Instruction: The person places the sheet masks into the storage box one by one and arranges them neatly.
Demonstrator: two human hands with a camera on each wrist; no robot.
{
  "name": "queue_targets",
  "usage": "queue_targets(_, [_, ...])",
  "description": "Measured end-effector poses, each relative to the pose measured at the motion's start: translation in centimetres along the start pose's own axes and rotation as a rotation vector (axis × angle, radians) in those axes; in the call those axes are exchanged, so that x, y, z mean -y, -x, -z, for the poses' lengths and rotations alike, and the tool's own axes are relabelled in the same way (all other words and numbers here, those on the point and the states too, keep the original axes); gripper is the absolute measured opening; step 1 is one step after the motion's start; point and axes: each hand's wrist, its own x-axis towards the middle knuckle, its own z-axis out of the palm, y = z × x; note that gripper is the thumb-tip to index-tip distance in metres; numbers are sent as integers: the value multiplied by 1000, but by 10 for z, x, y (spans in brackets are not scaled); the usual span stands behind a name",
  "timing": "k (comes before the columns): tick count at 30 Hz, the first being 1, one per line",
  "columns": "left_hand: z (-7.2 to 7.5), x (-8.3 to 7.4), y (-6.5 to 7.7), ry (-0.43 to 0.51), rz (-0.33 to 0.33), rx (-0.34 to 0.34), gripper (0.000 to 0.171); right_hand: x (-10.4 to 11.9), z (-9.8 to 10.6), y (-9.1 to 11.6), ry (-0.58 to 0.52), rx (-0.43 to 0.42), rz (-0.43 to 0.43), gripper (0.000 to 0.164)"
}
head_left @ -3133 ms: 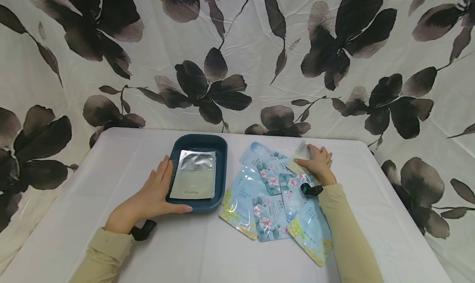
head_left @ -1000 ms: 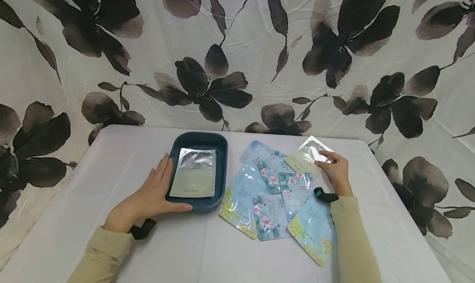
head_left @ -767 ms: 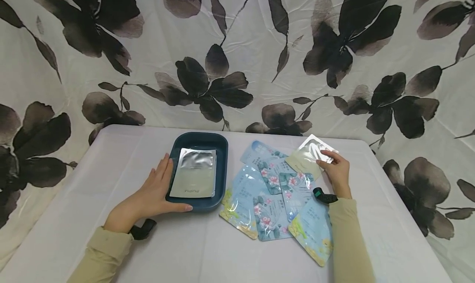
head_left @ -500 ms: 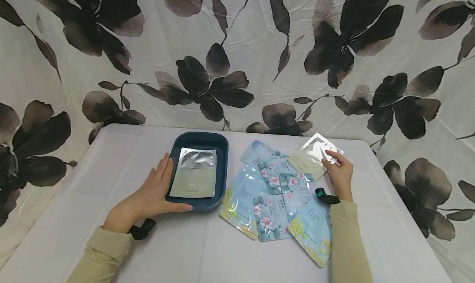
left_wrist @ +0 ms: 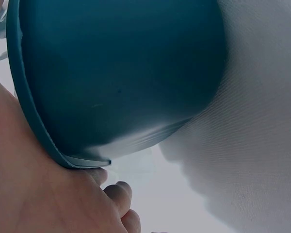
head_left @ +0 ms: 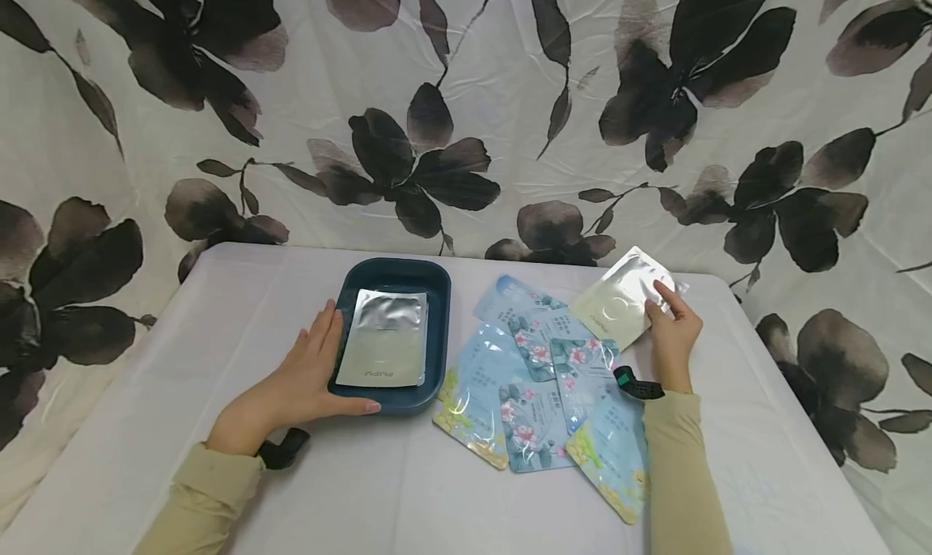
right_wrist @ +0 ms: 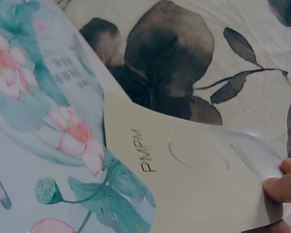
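In the head view a dark blue tray (head_left: 437, 336) stands left of centre, with a cream-and-silver sachet (head_left: 383, 353) marked PMPM lying in it. My left hand (head_left: 294, 385) rests along the tray's left side, fingers straight and thumb at the near rim; the left wrist view shows the tray's outer wall (left_wrist: 126, 73) close by. At the back right, my right hand (head_left: 673, 328) pinches another PMPM sachet (head_left: 619, 300) by its silver end. That sachet (right_wrist: 194, 170) is tilted up in the right wrist view, beside a blue packet with pink flowers (right_wrist: 77, 136).
Several blue packets (head_left: 476, 393) lie overlapping on the white table (head_left: 342, 490), right of the tray. One with yellow print (head_left: 612, 458) lies nearest the right sleeve (head_left: 684, 474). A floral cloth (head_left: 510, 118) hangs behind the table's back edge.
My right hand has taken hold of the sachet at the back of the pile and drawn it up and to the right. The left hand and tray have stayed put.
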Motion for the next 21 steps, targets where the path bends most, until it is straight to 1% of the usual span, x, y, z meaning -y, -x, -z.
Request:
queue_targets(4, [0, 0, 0, -5, 1, 0, 145, 2, -2, 0, 7, -70, 47, 40])
queue_targets(5, [0, 1, 0, -5, 1, 0, 146, 3, -2, -1, 24, -91, 61, 39])
queue_targets(9, [-1, 1, -1, -3, -1, 3, 146, 7, 0, 0, 3, -161, 66, 38])
queue_targets(11, [-2, 1, -2, -4, 4, 7, 146, 10, 1, -1, -17, -180, 70, 38])
queue_targets(14, [-2, 1, -2, -10, 9, 11, 147, 14, 2, 0, -74, -193, 52, 38])
queue_targets(21, [-1, 2, -2, -14, 7, 9, 146, 25, -1, 1, -302, -186, -64, 40])
